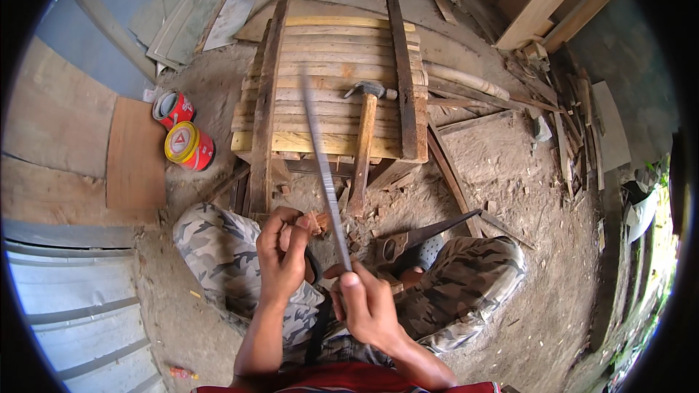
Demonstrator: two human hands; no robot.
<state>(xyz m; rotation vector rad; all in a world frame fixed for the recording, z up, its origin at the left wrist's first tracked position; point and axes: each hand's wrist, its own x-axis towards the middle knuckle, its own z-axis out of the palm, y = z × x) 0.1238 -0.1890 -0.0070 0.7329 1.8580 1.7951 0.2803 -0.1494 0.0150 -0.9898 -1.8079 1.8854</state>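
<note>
In my right hand (368, 304) I grip one end of a long, narrow grey metal file (327, 185). It points up and away, and its far end is blurred by motion. My left hand (282, 256) is closed, pinching a small reddish-brown piece of wood (316, 223) beside the file's edge; whether they touch I cannot tell. Beyond both hands, a claw hammer (365, 127) with a wooden handle leans on a low stack of wooden slats (331, 65). A handsaw (419, 239) lies by my right leg, handle toward the middle.
Two dark wooden bars (271, 102) cross the slats. To the left stand a red can with a yellow lid (191, 144) and an uncovered red can (172, 108). Scrap boards (568, 131) pile along the right wall. Wood chips dot the dirt floor (502, 182).
</note>
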